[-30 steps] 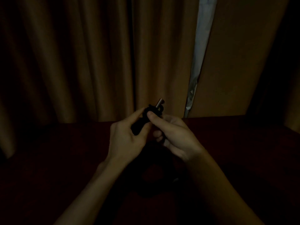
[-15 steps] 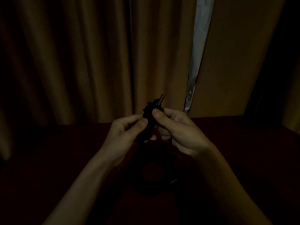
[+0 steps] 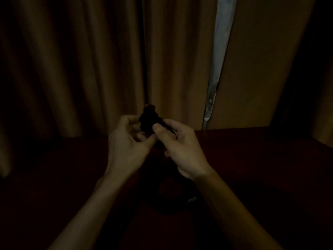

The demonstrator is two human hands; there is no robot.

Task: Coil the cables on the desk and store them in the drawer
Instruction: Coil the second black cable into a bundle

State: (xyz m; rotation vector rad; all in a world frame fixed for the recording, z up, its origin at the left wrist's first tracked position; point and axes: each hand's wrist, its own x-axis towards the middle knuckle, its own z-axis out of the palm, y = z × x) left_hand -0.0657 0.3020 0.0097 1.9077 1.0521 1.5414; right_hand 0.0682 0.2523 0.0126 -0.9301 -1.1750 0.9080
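I hold the cable bundle (image 3: 148,120) up over the far part of the table (image 3: 261,159), in front of the curtain (image 3: 90,69), clamped between both hands. My right hand (image 3: 182,148) pinches it, thumb pressed on its near face and fingers curled behind. My left hand (image 3: 128,147) curls round its left side, thumb reaching in below toward the right thumb.

A second ago the metal plug stood clear of the top, slanting up to the right. Now the bundle has turned in my fingers, and only a dim nub of the plug (image 3: 150,106) shows at the top. My left fingers have shifted from lying over the front to cupping the side. I judge that I am wrapping or tucking the last of the end round the bundle to lock it, so this cable is nearly coiled.

Below my wrists a second dark coil (image 3: 167,210) lies on the table, hard to make out, with a small pale connector (image 3: 191,200) at its right edge. No drawer is in view, so storing is not yet done.
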